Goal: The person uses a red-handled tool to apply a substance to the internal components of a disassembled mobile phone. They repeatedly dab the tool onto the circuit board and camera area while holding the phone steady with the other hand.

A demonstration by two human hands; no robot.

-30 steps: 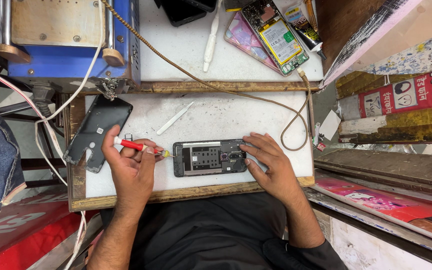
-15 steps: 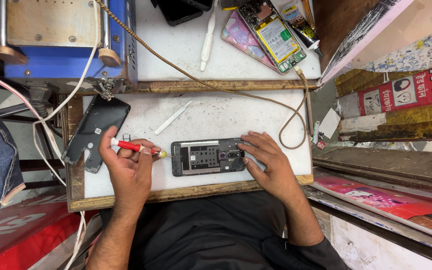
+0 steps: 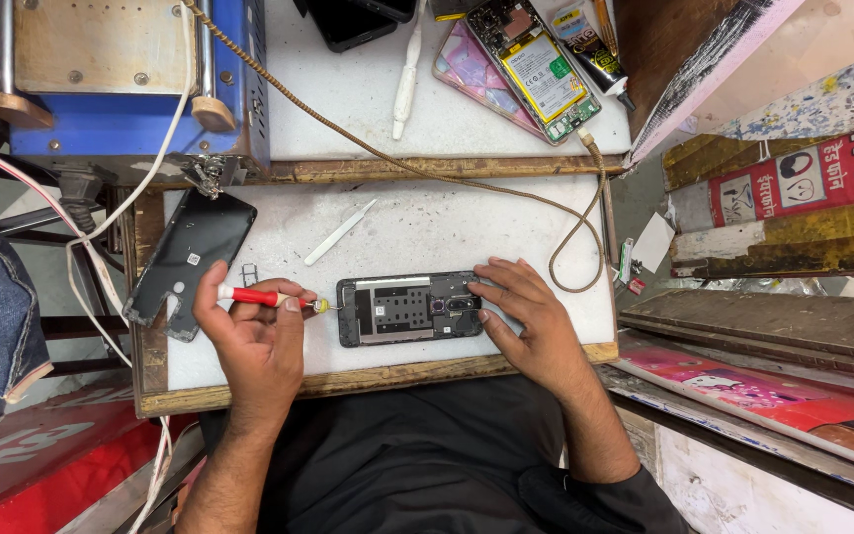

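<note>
Our left hand (image 3: 254, 341) curled tight in a pinching grip, our right hand (image 3: 531, 316) spread flat, fingers extended, both forearms angled inward

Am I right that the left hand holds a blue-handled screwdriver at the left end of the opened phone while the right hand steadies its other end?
Not quite. In the head view the screwdriver in the left hand has a red handle, not blue. The rest holds: its tip meets the left end of the opened phone, and the right hand rests on the other end.
</note>
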